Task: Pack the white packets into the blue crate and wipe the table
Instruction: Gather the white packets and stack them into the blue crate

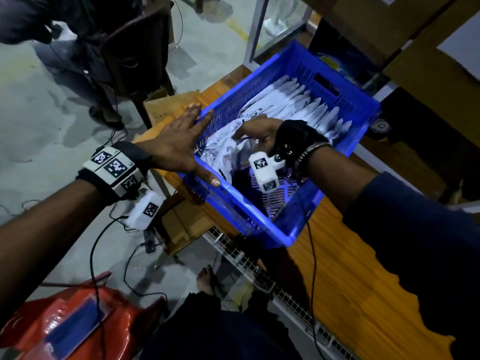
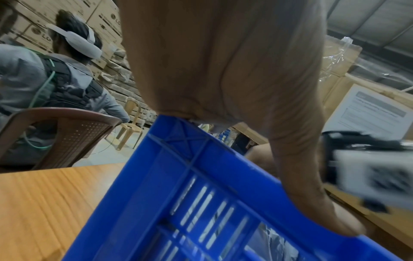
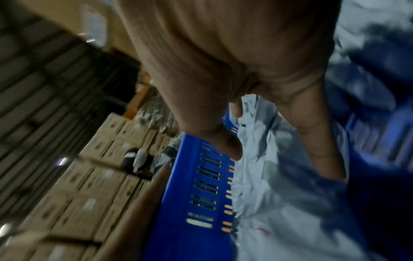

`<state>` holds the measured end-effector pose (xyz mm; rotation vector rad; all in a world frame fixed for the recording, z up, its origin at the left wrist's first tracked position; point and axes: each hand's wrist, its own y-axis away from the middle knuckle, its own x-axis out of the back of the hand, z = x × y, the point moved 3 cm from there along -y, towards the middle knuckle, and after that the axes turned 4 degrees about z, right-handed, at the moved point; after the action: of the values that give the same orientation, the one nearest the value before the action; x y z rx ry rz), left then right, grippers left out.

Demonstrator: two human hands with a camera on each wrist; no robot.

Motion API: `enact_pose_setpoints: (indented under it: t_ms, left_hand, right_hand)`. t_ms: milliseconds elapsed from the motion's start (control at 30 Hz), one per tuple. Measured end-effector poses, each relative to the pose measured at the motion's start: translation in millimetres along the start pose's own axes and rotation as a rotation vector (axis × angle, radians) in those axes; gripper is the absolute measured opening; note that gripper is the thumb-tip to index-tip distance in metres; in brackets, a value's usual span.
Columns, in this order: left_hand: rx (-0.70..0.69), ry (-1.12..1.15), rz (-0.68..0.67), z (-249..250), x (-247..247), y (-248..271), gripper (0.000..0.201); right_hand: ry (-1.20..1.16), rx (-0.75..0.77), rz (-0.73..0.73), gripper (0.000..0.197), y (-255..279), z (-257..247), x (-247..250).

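Note:
The blue crate (image 1: 285, 240) stands on the wooden table (image 1: 350, 281) near its left end. Rows of white packets (image 1: 298, 102) lie along its far side, and crumpled ones (image 1: 220, 149) sit at its left. My left hand (image 1: 192, 141) lies flat with straight fingers on the crate's left rim, the thumb (image 2: 312, 194) over the near edge of the crate (image 2: 178, 176). My right hand (image 1: 249, 132) is inside the crate, with thumb and fingers round a bunch of white packets (image 3: 279, 203) next to the slotted crate wall (image 3: 190, 176). The right wrist view is blurred.
A brown chair (image 1: 130, 61) with a seated person (image 2: 33, 79) stands beyond the table's left end. Cardboard boxes (image 1: 166, 107) sit below that end and larger ones (image 1: 428, 61) at the right. A red object (image 1: 65, 320) and cables (image 1: 109, 255) lie on the floor.

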<state>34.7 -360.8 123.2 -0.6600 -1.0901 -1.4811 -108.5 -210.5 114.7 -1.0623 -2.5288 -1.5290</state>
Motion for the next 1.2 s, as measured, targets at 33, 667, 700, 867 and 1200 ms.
enact_pose_setpoints:
  t_ms: [33, 667, 700, 867, 1200]
  left_hand:
    - [-0.011, 0.005, -0.002, 1.2, 0.1, -0.9, 0.165]
    - [0.0, 0.003, 0.041, -1.8, -7.3, -3.2, 0.163]
    - [0.005, 0.007, 0.045, -1.7, -6.6, -2.9, 0.163]
    - [0.017, -0.024, 0.018, 1.7, -3.9, -5.2, 0.162]
    - [0.054, 0.072, 0.079, 5.9, 2.7, -5.5, 0.145]
  right_hand:
    - [0.092, 0.019, 0.094, 0.044, 1.6, 4.1, 8.2]
    - [0.207, 0.015, -0.444, 0.018, -33.0, 5.4, -52.9]
    - [0.228, 0.063, -0.399, 0.015, -34.7, 2.4, -52.1]
    - [0.437, 0.323, -0.326, 0.05, -36.8, 5.8, -44.2]
    - [0.204, 0.077, 0.049, 0.042, -11.8, 39.6, 20.8]
